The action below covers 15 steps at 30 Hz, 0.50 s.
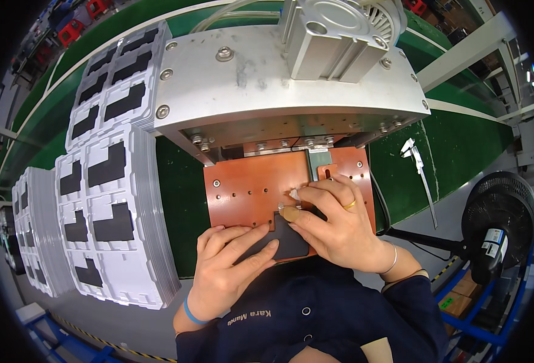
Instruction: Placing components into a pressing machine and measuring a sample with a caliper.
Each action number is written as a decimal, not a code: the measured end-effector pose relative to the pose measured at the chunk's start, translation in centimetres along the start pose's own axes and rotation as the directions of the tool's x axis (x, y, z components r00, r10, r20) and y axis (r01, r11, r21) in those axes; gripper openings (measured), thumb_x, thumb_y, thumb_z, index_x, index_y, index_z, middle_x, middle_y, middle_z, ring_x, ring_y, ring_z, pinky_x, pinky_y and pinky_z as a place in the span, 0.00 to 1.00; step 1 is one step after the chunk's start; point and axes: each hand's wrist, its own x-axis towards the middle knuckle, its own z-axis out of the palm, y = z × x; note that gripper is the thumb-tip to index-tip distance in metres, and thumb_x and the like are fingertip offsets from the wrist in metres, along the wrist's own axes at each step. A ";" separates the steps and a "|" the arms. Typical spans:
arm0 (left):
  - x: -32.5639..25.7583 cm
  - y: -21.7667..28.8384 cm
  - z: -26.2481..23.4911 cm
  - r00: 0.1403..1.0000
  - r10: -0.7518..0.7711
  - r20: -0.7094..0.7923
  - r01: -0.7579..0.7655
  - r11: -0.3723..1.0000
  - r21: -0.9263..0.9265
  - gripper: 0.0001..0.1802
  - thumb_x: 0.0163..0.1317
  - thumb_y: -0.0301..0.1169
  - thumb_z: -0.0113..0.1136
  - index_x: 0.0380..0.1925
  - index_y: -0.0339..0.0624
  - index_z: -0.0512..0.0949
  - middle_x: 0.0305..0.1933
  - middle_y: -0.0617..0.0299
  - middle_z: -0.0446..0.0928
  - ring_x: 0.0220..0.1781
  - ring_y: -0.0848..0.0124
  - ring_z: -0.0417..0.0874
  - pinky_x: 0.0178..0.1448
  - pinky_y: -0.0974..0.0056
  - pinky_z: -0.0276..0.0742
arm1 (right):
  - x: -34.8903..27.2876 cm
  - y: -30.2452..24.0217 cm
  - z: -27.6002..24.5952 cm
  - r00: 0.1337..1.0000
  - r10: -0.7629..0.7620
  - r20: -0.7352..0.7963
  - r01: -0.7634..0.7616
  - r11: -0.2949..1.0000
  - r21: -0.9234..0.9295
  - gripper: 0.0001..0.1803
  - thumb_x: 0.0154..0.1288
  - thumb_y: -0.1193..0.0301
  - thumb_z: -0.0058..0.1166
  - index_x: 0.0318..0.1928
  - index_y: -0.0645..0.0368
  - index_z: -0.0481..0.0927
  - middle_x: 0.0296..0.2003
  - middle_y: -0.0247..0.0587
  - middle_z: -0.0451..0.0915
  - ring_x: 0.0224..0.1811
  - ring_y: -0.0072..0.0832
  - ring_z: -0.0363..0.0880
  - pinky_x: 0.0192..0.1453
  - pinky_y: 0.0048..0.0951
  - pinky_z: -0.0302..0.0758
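Note:
A flat black L-shaped part (286,240) lies in a recess of the orange-brown fixture plate (246,184) under a grey metal press head (279,85). My left hand (230,269) rests flat on the part's left side, fingers spread and pressing it down. My right hand (336,227) is at the part's upper edge, with thumb and forefinger pinching a small white tab (293,195). A finger cot covers one right fingertip.
Stacks of white trays (106,199) holding black L-shaped parts stand to the left on the green table (182,199). A pneumatic cylinder (339,36) tops the press. White calipers (421,175) lie at right. A black fan (500,218) stands at the far right.

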 end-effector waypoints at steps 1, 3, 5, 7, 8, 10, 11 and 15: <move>-0.1 -0.2 0.1 1.000 0.005 0.004 -0.005 1.000 -0.022 0.23 0.42 0.33 0.77 0.44 0.50 0.89 0.55 0.62 0.84 0.53 0.62 0.78 0.59 0.58 0.71 | 0.0 -0.1 0.1 1.000 -0.004 -0.006 0.004 0.999 -0.041 0.11 0.59 0.71 0.63 0.44 0.53 0.83 0.52 0.36 0.77 0.59 0.38 0.71 0.68 0.47 0.67; -0.1 -0.6 0.2 1.000 0.031 0.005 -0.031 0.998 -0.058 0.21 0.46 0.33 0.76 0.45 0.49 0.88 0.56 0.61 0.83 0.54 0.64 0.78 0.58 0.58 0.71 | 0.8 -0.5 -0.2 0.995 0.103 0.002 -0.103 0.994 -0.026 0.13 0.58 0.73 0.63 0.45 0.55 0.82 0.54 0.38 0.77 0.60 0.38 0.71 0.68 0.48 0.68; -0.3 -0.6 0.4 0.999 0.034 -0.001 -0.034 0.997 -0.067 0.21 0.46 0.32 0.76 0.44 0.48 0.88 0.56 0.60 0.83 0.53 0.63 0.78 0.57 0.59 0.72 | 1.1 -0.3 -0.4 0.989 0.144 -0.039 -0.142 0.989 0.040 0.14 0.57 0.74 0.64 0.46 0.57 0.81 0.54 0.39 0.78 0.59 0.39 0.73 0.67 0.48 0.69; -0.3 -0.8 0.5 0.999 0.033 -0.009 -0.033 0.997 -0.073 0.21 0.45 0.32 0.76 0.44 0.48 0.88 0.56 0.60 0.83 0.53 0.63 0.78 0.56 0.59 0.73 | 0.6 0.5 -0.6 0.984 0.123 -0.127 -0.103 0.983 0.154 0.16 0.55 0.76 0.64 0.46 0.59 0.80 0.53 0.41 0.79 0.57 0.39 0.75 0.65 0.48 0.71; -0.3 -0.7 0.4 0.999 0.030 -0.013 -0.031 0.997 -0.075 0.21 0.45 0.32 0.76 0.44 0.48 0.88 0.56 0.60 0.83 0.53 0.63 0.78 0.56 0.59 0.73 | 0.0 1.1 -0.3 0.983 0.092 -0.160 -0.045 0.959 0.279 0.17 0.52 0.82 0.62 0.45 0.62 0.79 0.49 0.42 0.82 0.53 0.41 0.78 0.61 0.47 0.74; -0.4 -0.7 0.4 0.999 0.024 -0.026 -0.026 0.996 -0.082 0.21 0.45 0.32 0.77 0.44 0.48 0.88 0.55 0.59 0.83 0.53 0.63 0.78 0.56 0.59 0.73 | -0.5 1.0 -0.7 0.988 0.106 -0.113 -0.063 0.941 0.332 0.17 0.51 0.84 0.59 0.44 0.62 0.79 0.46 0.42 0.83 0.53 0.42 0.79 0.61 0.47 0.75; -0.3 -0.7 0.5 0.999 0.028 -0.029 -0.031 0.996 -0.085 0.21 0.45 0.32 0.77 0.44 0.48 0.88 0.55 0.59 0.83 0.53 0.63 0.78 0.56 0.59 0.73 | -0.8 0.9 -0.7 0.989 0.118 -0.094 -0.077 0.931 0.358 0.17 0.50 0.86 0.58 0.43 0.62 0.79 0.44 0.42 0.83 0.53 0.42 0.79 0.60 0.48 0.75; -0.4 -0.8 0.7 0.999 0.030 -0.034 -0.033 0.995 -0.092 0.21 0.46 0.32 0.77 0.44 0.48 0.88 0.55 0.59 0.83 0.52 0.63 0.78 0.56 0.59 0.74 | -0.3 0.4 -0.9 0.998 0.060 -0.027 -0.054 0.977 0.205 0.18 0.48 0.84 0.56 0.43 0.59 0.79 0.44 0.41 0.84 0.54 0.41 0.79 0.61 0.47 0.75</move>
